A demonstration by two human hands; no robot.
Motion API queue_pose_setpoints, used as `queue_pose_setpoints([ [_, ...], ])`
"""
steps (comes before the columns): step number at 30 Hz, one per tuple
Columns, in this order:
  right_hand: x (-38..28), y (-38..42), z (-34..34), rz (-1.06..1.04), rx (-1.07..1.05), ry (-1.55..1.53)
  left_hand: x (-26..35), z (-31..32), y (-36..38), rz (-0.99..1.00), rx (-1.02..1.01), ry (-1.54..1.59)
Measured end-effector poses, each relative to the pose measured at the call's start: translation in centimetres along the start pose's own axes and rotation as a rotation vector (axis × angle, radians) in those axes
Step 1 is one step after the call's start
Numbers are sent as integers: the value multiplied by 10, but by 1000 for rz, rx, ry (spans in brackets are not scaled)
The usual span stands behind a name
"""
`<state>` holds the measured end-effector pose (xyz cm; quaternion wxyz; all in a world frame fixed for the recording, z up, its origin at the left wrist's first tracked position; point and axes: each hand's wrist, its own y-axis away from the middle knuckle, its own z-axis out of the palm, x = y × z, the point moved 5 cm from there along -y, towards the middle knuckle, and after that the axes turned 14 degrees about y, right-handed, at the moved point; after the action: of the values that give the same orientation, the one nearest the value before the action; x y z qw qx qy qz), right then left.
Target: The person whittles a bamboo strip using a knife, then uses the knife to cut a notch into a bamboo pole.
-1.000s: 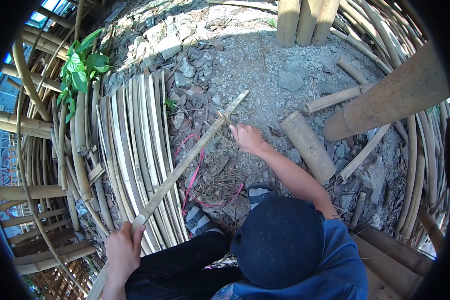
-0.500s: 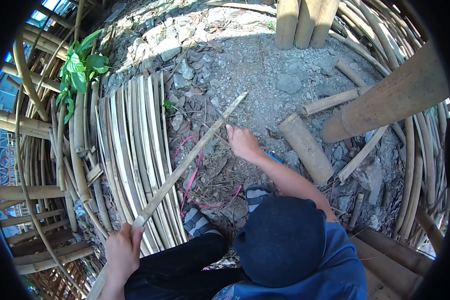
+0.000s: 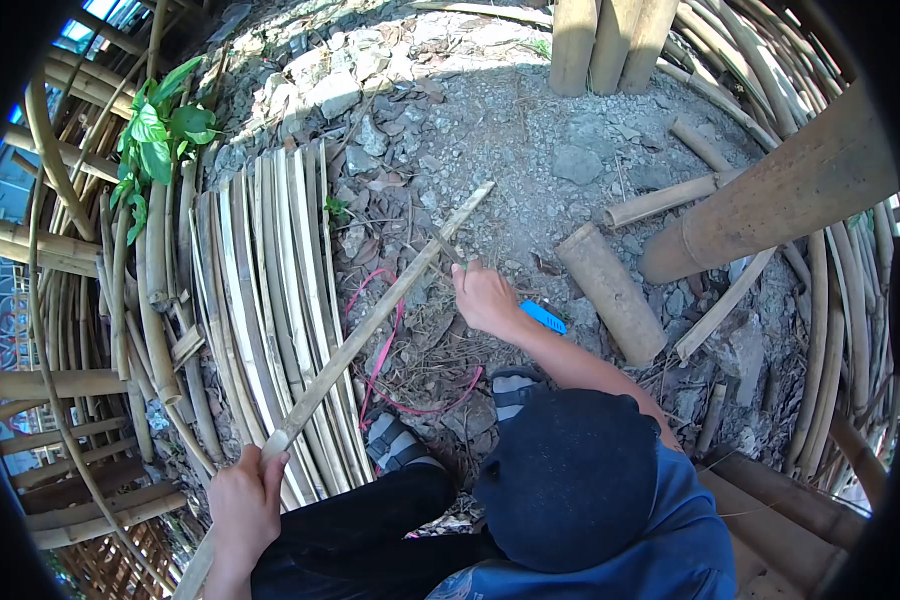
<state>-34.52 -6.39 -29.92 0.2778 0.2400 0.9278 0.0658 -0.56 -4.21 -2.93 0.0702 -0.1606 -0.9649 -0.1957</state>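
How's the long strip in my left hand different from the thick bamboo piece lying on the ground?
The long strip is slender, while the thick bamboo piece is much shorter and broader. The strip looks flat-sided; the thick piece has a rounded surface. Your left hand grips the strip, whereas the thick piece lies untouched on the ground. Both are tan and fairly straight.

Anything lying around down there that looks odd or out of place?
Two things, perhaps. Pink string trails loosely on the ground by the sandals, where it might snag a foot. A bright blue object, too unclear to name, shows near the right hand, unlike the bamboo and stones around.
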Motion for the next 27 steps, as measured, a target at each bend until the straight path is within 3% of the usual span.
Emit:
queue_pose_setpoints([
  [12,12,-22,-3,7,-35,114,6,3,-4,-12,-20,-17],
  [20,14,-48,-6,43,-108,31,9,2,-1,1,-10,-22],
  [27,28,-35,12,16,58,22,4,3,3,5,1,1],
])
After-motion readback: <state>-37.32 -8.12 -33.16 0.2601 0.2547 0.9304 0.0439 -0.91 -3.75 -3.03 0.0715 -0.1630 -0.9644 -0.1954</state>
